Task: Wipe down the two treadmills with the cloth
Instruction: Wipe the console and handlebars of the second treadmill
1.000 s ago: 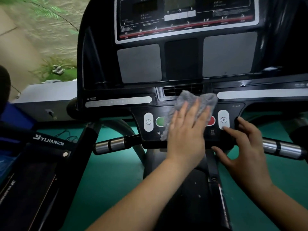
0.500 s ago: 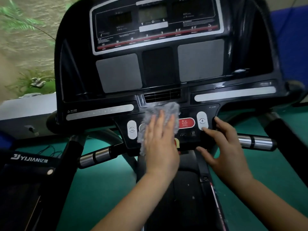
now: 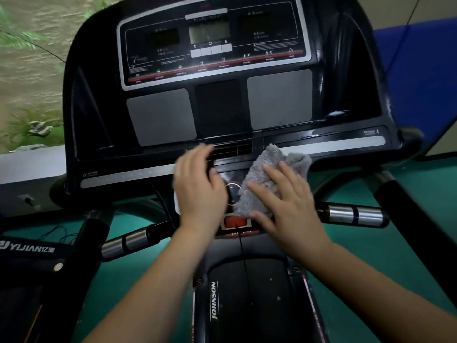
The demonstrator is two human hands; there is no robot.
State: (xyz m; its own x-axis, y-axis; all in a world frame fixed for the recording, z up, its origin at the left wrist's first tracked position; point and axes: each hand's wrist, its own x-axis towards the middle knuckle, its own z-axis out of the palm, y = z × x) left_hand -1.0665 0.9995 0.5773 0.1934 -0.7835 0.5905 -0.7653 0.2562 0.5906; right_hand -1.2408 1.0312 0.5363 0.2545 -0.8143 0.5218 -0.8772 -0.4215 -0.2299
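The black treadmill console (image 3: 217, 107) fills the view ahead of me. A grey fluffy cloth (image 3: 274, 157) lies against its lower button panel, right of centre. My right hand (image 3: 291, 209) presses on the cloth with spread, straight fingers. My left hand (image 3: 197, 189), blurred, rests bare on the left part of the same panel, its fingers relaxed and reaching up to the vent slot. A red safety key (image 3: 235, 221) shows between my wrists. The second treadmill (image 3: 27, 248), marked YIJIAN, stands at the lower left.
Silver-banded handle grips stick out on the right (image 3: 351, 215) and the left (image 3: 128, 241) of the panel. The running belt cover (image 3: 247, 293), marked JOHNSON, lies below. A green floor (image 3: 395, 256) surrounds the machine and a blue mat (image 3: 420, 82) leans at the right.
The cloth has passed from under my left hand to under my right hand and shifted right. My left hand moved left and now lies bare on the panel. The view tilted down.
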